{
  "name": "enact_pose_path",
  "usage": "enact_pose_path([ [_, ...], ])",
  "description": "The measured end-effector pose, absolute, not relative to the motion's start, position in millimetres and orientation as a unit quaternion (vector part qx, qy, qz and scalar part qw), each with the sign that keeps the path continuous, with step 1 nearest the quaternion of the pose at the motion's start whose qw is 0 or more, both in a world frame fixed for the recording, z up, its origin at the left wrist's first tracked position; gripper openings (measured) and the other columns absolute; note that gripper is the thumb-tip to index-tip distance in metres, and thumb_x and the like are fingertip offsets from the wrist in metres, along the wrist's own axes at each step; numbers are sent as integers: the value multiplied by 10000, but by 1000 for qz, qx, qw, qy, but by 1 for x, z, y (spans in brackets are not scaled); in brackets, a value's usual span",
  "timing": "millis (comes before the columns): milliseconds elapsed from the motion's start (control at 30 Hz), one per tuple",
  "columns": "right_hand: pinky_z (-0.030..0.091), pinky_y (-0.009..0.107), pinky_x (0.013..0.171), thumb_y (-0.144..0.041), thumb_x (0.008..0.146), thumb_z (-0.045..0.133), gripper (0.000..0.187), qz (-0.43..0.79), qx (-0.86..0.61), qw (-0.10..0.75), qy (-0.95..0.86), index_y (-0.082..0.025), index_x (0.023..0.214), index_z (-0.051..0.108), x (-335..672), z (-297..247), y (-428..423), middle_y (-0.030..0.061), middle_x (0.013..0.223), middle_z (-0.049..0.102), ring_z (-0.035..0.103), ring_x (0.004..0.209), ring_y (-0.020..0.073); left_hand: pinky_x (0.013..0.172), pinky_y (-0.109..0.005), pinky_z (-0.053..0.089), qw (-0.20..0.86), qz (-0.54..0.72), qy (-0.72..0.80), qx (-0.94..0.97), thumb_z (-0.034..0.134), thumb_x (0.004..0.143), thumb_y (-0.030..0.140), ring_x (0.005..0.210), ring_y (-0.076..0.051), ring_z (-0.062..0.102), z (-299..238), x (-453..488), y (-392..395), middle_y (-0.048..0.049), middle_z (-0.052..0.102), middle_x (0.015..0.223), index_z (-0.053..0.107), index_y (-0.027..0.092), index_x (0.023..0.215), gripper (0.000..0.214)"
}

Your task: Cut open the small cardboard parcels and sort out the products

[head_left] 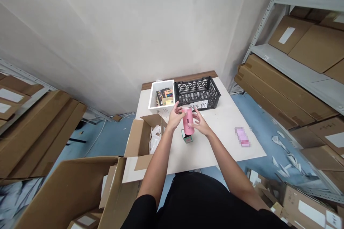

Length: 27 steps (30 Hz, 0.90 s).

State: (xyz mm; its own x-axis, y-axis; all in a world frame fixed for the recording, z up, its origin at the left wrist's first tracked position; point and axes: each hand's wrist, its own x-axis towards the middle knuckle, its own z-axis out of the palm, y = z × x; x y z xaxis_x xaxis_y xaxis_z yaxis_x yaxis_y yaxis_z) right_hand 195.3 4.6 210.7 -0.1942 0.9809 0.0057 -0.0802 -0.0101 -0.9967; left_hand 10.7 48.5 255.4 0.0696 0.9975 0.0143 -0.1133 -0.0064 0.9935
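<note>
I see an open carton (pixel 144 134) at the left of the worktop (pixel 225 125); a person's left hand (pixel 175 117), fingers pinching a pink cup (pixel 188 121), holds it upright over the worktop's middle, near a green box (pixel 188 140), the right hand (pixel 201 124) curling its fingers around the cup.

From my console I log: tumbler (pixel 189 122) pink, dark lettering, silver-grey lid (pixel 186 107). Just below it: small carton (pixel 188 139), green. Behind it: plastic crate (pixel 188 98), black lattice; label (pixel 202 105) white, black characters. Left of it: cardboard box (pixel 133 139), plain brown. Behind-left of it: white bin (pixel 153 94). Under it: tabletop (pixel 219 128), white.
</note>
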Motion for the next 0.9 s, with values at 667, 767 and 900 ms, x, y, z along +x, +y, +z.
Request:
enact_pose_path([
  [667, 524, 421, 1012, -509, 712, 832, 650, 390, -559, 495, -539, -232, 1276, 665, 191, 169, 31, 107, 1315, 688, 643, 1186, 279, 1083, -444, 466, 388, 129, 603, 685, 851, 618, 144, 1337, -357, 564, 88, -10, -3, -163, 519, 1521, 684, 209, 1184, 593],
  [767, 541, 406, 972, -527, 715, 820, 658, 399, -570, 495, -520, -218, 1267, 642, 185, 162, 32, 107, 1262, 694, 665, 1092, 261, 1001, -384, 491, 380, 154, 609, 679, 828, 686, 213, 1160, -286, 647, 75, -14, -8, -107, 662, 1298, 651, 222, 1081, 433],
  [900, 543, 394, 956, -556, 723, 793, 669, 407, -573, 498, -509, -208, 1265, 613, 175, 150, 33, 114, 1251, 681, 665, 1028, 245, 899, -320, 505, 402, 205, 620, 642, 785, 685, 204, 929, -184, 643, 64, -24, -15, 16, 701, 1067, 546, 256, 1074, 460],
])
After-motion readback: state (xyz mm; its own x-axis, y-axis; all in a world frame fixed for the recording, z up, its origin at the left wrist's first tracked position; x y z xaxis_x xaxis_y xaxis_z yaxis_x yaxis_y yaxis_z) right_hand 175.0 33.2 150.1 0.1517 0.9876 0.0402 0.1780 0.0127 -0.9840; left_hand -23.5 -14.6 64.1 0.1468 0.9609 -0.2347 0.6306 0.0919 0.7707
